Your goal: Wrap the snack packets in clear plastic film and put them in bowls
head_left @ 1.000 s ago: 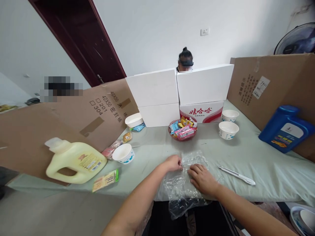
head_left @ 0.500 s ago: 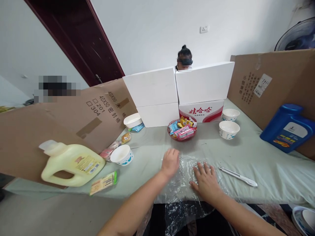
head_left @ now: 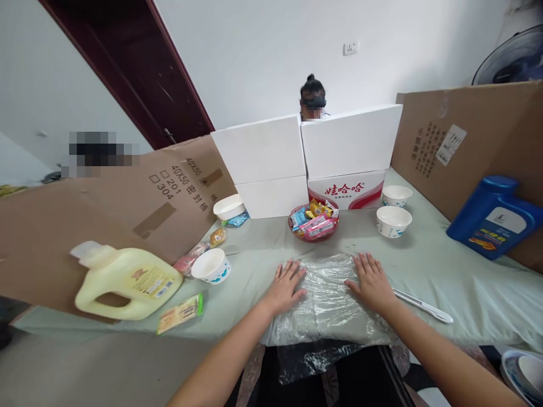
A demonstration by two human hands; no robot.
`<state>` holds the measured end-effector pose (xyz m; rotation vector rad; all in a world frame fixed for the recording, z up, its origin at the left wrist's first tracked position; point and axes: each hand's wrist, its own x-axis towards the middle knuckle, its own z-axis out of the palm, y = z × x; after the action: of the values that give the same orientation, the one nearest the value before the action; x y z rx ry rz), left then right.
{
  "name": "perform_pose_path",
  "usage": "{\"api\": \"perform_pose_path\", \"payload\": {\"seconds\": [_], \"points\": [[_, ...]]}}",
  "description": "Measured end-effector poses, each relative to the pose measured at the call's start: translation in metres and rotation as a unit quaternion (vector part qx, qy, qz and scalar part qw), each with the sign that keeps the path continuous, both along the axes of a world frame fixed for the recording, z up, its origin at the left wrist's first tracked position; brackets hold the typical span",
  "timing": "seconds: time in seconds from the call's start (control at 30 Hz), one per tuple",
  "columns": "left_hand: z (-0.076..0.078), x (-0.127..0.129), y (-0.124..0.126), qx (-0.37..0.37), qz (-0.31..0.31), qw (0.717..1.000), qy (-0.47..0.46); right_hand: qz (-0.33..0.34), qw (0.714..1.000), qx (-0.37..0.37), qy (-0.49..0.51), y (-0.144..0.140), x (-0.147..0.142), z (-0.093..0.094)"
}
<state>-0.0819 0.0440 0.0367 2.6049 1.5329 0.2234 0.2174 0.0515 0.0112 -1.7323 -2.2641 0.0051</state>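
A sheet of clear plastic film (head_left: 328, 299) lies spread on the pale green table (head_left: 445, 271) at its near edge, its lower part hanging over the edge. My left hand (head_left: 285, 285) rests flat on the film's left side, fingers apart. My right hand (head_left: 373, 282) presses flat on its right side, fingers apart as well. Neither hand grips anything. A white utility knife (head_left: 424, 308) lies just right of my right hand.
A red bowl of wrapped snacks (head_left: 314, 221) sits beyond the film. White paper bowls (head_left: 393, 219) (head_left: 211, 265) stand right and left. A yellow jug (head_left: 127, 281), a blue jug (head_left: 492, 217), cardboard walls and white boxes (head_left: 352, 141) ring the table. A person sits behind the boxes.
Both hands went from bunched together on the crumpled film to flat and wide apart. The film now lies smoothed out and spread between them.
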Motion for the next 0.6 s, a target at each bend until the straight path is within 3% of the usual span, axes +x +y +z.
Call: {"api": "perform_pose_path", "payload": {"seconds": [0.1, 0.17, 0.23, 0.33, 0.43, 0.6], "points": [[0.006, 0.001, -0.029, 0.077, -0.019, 0.995, -0.054, 0.156, 0.986, 0.020, 0.063, -0.035, 0.011, 0.015], [0.004, 0.004, -0.060, 0.093, -0.079, 0.989, -0.077, 0.275, 0.958, -0.025, 0.076, -0.064, 0.021, 0.021], [-0.004, 0.004, -0.093, 0.073, -0.167, 0.981, -0.075, 0.334, 0.937, -0.079, 0.064, -0.090, 0.032, 0.021], [-0.022, -0.002, -0.126, 0.062, -0.233, 0.969, -0.062, 0.319, 0.943, -0.082, 0.039, -0.113, 0.049, 0.008], [-0.031, -0.011, -0.134, 0.077, -0.217, 0.971, -0.063, 0.288, 0.956, -0.039, 0.036, -0.117, 0.058, -0.003], [-0.016, -0.018, -0.128, 0.014, -0.143, 0.975, -0.168, 0.280, 0.950, -0.072, 0.122, -0.114, 0.055, 0.014]]}}
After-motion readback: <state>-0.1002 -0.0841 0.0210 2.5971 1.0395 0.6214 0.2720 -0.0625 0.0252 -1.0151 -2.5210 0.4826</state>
